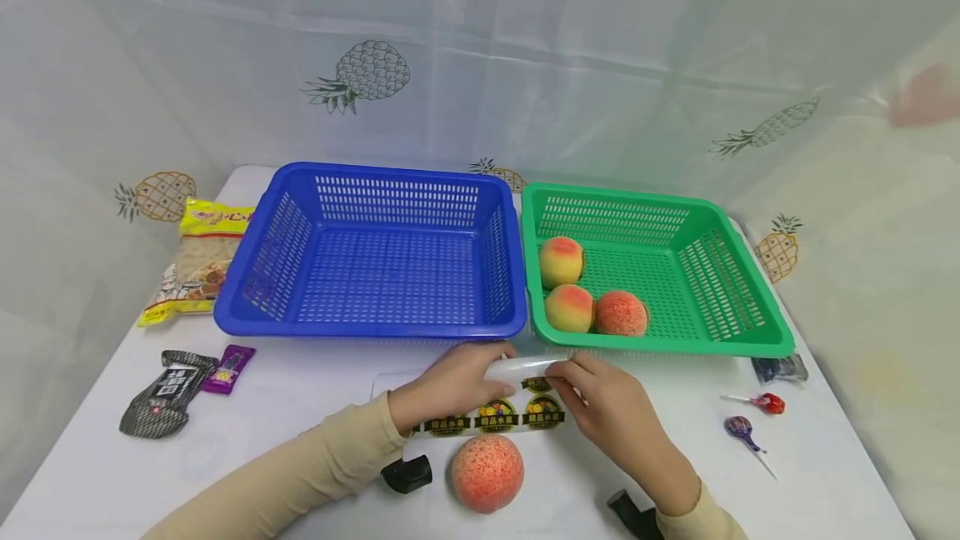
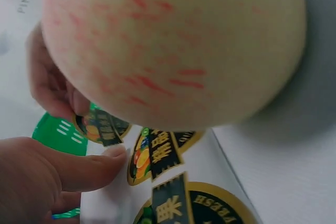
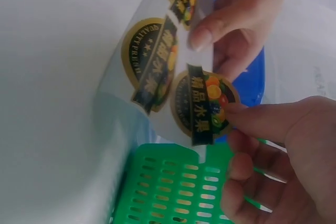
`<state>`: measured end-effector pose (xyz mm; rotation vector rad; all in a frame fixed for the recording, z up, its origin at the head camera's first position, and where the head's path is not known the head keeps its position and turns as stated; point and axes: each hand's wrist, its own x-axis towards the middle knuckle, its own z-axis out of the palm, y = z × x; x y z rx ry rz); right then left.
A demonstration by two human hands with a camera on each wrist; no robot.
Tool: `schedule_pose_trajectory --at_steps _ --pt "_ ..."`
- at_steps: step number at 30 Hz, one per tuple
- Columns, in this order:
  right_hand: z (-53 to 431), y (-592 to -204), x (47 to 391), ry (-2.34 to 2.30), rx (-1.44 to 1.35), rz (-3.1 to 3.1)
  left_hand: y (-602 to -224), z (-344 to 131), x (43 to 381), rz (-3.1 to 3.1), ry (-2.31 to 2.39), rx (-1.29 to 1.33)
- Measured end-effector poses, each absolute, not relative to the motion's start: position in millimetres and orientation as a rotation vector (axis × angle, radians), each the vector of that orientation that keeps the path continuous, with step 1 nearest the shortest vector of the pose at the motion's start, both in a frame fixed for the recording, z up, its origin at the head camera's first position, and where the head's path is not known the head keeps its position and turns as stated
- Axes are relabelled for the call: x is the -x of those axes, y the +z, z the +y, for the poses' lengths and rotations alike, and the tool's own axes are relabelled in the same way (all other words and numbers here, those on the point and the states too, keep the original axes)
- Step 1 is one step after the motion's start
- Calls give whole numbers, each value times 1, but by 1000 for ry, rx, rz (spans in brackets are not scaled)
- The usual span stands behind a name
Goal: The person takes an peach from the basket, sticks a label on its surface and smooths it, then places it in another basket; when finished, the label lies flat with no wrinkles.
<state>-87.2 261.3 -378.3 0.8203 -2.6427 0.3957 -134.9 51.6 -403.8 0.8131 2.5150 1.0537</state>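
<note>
A curled white sheet of stickers (image 1: 497, 417) lies in front of the blue basket, its round labels black and gold with printed fruit. My left hand (image 1: 459, 383) grips the sheet, thumb over the printed face. At the sheet's right end, my right hand (image 1: 611, 411) pinches the edge of one sticker (image 3: 203, 106) between thumb and index finger. In the right wrist view that sticker lifts partly from its backing. Just in front of the sheet rests a red-speckled peach (image 1: 487, 473), which fills the upper part of the left wrist view.
Behind my hands stand a blue basket (image 1: 371, 330) and a green basket (image 1: 675, 347) with three peaches in its left side. To the left lie a yellow snack bag (image 1: 202, 261), a black checked packet (image 1: 168, 396) and a purple packet (image 1: 228, 369). Two lollipops (image 1: 769, 403) lie right.
</note>
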Motion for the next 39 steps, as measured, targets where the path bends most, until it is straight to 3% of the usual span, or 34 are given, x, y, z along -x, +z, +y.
schedule_pose_trajectory --at_steps 10,16,24,31,39 --pt "266 -374 83 527 -833 -2663 -413 53 133 2774 891 -981" --pt "273 -372 82 583 -792 -2674 -398 46 128 2803 823 -1060" --pt "277 -368 80 660 -838 -2592 -365 15 79 2689 837 -1044" --pt "278 -360 78 798 -802 -2601 -386 6 42 2595 852 -1239" --pt "276 -359 79 875 -732 -2600 -411 18 35 2608 1021 -1138"
